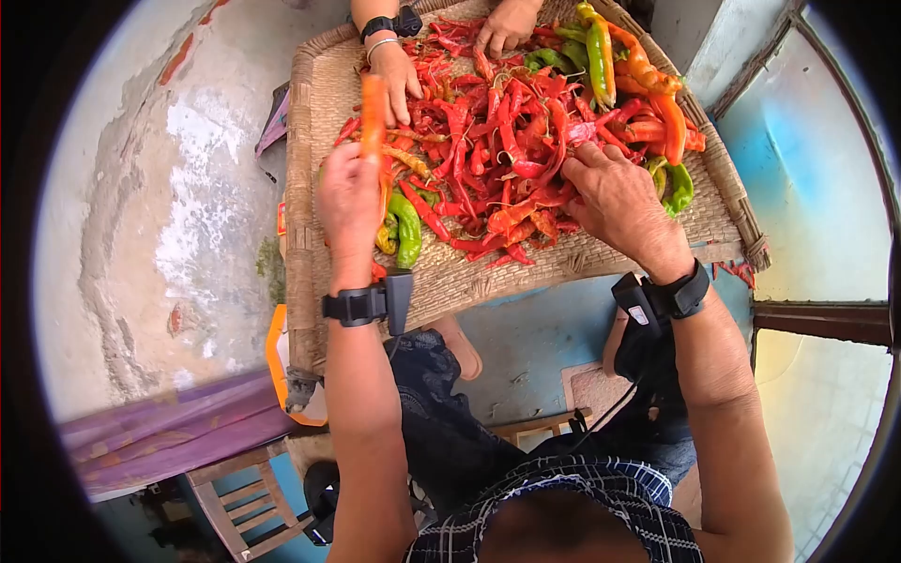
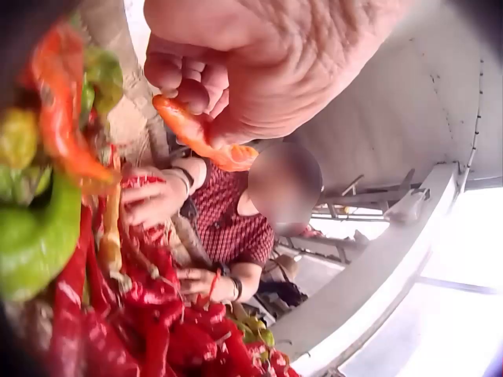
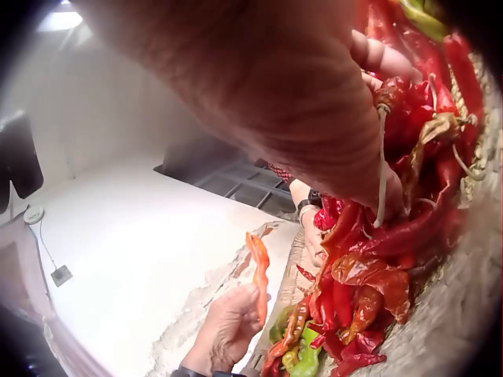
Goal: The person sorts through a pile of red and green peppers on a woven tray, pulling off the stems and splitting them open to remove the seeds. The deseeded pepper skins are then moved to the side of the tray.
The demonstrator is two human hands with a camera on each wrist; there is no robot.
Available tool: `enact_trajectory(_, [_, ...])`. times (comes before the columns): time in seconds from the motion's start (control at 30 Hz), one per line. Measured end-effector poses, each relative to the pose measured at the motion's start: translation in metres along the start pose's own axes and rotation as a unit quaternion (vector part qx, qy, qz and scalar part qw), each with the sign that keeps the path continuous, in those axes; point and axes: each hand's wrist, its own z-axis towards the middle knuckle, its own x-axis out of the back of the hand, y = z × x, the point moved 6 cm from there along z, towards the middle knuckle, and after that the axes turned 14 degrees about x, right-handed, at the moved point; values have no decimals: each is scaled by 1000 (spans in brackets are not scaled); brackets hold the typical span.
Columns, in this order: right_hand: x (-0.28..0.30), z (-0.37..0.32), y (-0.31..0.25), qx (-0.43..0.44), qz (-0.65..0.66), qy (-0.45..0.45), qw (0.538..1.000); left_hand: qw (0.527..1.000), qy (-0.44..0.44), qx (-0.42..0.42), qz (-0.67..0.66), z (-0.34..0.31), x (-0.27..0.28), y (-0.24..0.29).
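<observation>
Loss of the orange pepper [image 1: 373, 117] over the side seems one risk: the left hand [image 1: 348, 202] pinches it by its lower part, held up close to the rim of the woven tray [image 1: 302, 141], so a loosened pinch could let it drop outside. The right hand [image 1: 621, 192] reaches into the heap of red peppers [image 1: 511, 131], where knotted stems [image 3: 382, 165] could catch and drag neighbours along, and a careless squeeze could split a soft, wrinkled pepper [image 3: 373, 275]. A green pepper [image 1: 409, 230] beside the heap could get mixed into the red if the pile were pushed that way. A second person's hands [image 1: 394, 80] work in the same heap, so a bump seems possible. The left wrist view shows the fingertips against the orange pepper, which is blurred in the head view, and adds the other person's red checked shirt [image 2: 228, 228]. The right wrist view shows the right thumb and fingers set apart with red peppers between them, a region the back of that hand covers from above; whether they grip one, I cannot tell. Only the head view takes in the tray's full spread, with green and orange peppers at the far corner.
</observation>
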Motion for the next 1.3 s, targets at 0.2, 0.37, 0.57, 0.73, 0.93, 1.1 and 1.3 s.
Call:
enact_trajectory(0.2, [-1,-4,1,25,8,17,999,862,302,-95,396,-16,53,28])
enact_trajectory(0.37, [0,-6,0,23,4,13,1000,884,76,-209,411,-11,-23,33])
enact_trajectory(0.57, [8,-4,4,56,27,96,993,788,35,-219,575,-9,-77,7])
enact_trajectory(0.73, [25,-7,2,50,63,180,980,861,62,-251,439,-3,-55,15])
enact_trajectory(0.93, [36,0,-6,41,77,205,975,998,44,-25,-36,12,-11,36])
enact_trajectory(1.1, [35,6,-13,64,70,254,963,992,8,1,-124,20,-15,69])
enact_trajectory(1.3, [25,11,-19,85,82,237,964,942,10,18,336,78,-18,17])
